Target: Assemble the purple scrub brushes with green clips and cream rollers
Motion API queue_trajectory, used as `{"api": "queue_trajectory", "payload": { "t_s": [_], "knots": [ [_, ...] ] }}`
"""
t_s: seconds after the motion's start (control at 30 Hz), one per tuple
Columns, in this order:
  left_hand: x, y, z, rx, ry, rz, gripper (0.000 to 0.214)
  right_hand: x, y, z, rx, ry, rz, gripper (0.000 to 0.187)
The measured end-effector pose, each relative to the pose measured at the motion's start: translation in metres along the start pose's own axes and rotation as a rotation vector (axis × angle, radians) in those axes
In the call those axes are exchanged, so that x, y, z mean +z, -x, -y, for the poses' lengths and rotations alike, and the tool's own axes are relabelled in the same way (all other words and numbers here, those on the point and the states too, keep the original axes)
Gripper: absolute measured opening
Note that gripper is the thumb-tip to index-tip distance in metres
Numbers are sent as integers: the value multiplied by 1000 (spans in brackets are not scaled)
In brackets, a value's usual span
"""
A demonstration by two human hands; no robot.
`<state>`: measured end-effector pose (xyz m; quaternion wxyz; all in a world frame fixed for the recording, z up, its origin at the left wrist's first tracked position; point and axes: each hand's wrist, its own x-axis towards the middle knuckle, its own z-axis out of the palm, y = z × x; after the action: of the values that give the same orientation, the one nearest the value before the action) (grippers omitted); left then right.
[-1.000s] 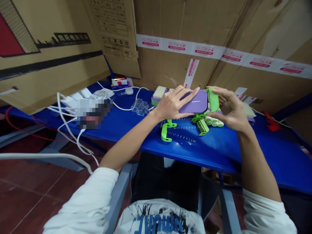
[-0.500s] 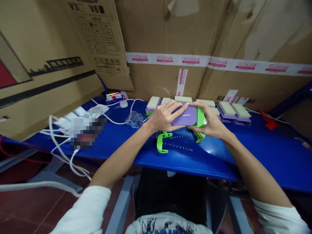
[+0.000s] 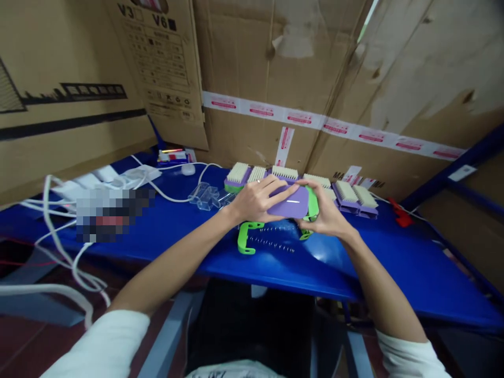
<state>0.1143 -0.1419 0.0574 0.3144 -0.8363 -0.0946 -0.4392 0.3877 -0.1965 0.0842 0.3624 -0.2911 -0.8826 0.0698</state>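
A purple scrub brush point(image 3: 290, 206) with a green piece point(image 3: 312, 203) at its right end is held above the table. My left hand point(image 3: 258, 199) is closed on its left side, fingers stretched over the purple top. My right hand point(image 3: 325, 212) grips the green end between thumb and fingers. The brush's underside is turned away from view. Below the hands lies a loose green bracket point(image 3: 244, 239), with rows of tiny metal pieces, perhaps screws or springs point(image 3: 275, 243), beside it. Another green part point(image 3: 306, 234) shows under my right hand.
Several brushes with cream bristles facing up point(image 3: 238, 173) line the back of the blue table point(image 3: 338, 273). Clear plastic pieces point(image 3: 205, 195) lie left of my hands. White cables and power strips point(image 3: 106, 181) crowd the left side. A red object point(image 3: 400, 212) lies far right. Cardboard point(image 3: 252, 63) walls the back.
The camera view has tilted and turned slightly, so the table appears shifted left and lower. Both hands keep their grip on the brush, with little visible change in their pose.
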Motion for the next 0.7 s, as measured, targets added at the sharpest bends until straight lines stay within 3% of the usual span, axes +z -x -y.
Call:
{"api": "queue_trajectory", "payload": {
  "t_s": [0.13,0.33,0.47,0.7],
  "knots": [
    [4,8,5,-82,47,105,80,9,-2,-10,-22,8,-48,93],
    [8,11,4,-137,62,131,83,19,-2,-22,-25,25,-65,118],
    [7,10,3,-193,114,208,80,23,-3,-25,-71,-43,-97,130],
    [14,15,12,-278,257,162,93,35,-7,-18,3,-22,-19,138]
  ]
}}
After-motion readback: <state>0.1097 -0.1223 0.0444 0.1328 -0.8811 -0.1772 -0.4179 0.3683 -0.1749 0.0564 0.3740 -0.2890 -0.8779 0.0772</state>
